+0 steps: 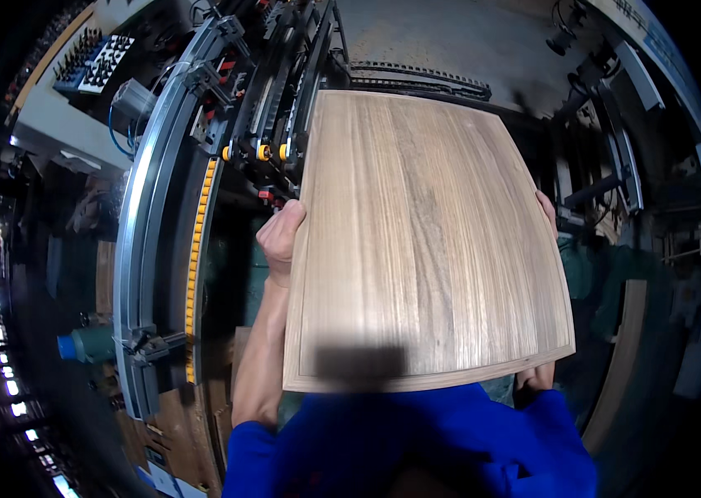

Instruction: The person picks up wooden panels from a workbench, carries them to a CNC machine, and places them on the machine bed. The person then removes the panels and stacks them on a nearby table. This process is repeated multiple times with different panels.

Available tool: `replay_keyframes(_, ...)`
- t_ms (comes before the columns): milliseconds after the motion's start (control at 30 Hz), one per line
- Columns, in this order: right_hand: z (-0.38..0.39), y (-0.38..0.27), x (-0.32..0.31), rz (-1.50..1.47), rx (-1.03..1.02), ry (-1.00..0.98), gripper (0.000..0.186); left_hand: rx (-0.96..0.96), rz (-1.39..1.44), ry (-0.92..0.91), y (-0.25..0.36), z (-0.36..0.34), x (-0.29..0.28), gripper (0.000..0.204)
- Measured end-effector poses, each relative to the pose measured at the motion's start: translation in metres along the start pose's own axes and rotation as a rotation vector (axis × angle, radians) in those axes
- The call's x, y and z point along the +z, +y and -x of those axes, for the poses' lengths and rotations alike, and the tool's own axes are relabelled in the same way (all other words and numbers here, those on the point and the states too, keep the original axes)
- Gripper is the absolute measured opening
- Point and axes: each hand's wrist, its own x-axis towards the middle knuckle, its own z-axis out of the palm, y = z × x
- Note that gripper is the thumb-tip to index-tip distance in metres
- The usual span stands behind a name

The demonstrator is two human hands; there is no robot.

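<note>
A large wooden panel [433,241] with striped brown grain and a narrow raised border is held up in front of me. My left hand [282,232] grips its left edge, the thumb side showing and the other fingers hidden behind the wood. On the opposite edge, part of my right hand [546,209] wraps round from behind; most of that hand and forearm is covered by the panel. A dark shadow falls across the panel's near edge.
Left of me runs a machine with a silver metal rail [145,199] and a strip of yellow rollers [198,274]. Black conveyor belts [272,91] extend away beyond it. A green motor [89,344] sits at far left. Wooden boards [618,365] lie at right.
</note>
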Motion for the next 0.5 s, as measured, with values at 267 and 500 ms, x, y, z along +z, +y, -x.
replay_keyframes(267, 0.005, 0.019, -0.002, 0.012, 0.027, -0.009, 0.031, 0.084, -0.015, -0.059, 0.006, -0.010, 0.017, 0.023)
replay_keyframes(500, 0.006, 0.038, -0.005, -0.007, 0.049, 0.002, 0.031, 0.058, 0.007, -0.084, 0.015, -0.011, 0.019, 0.024)
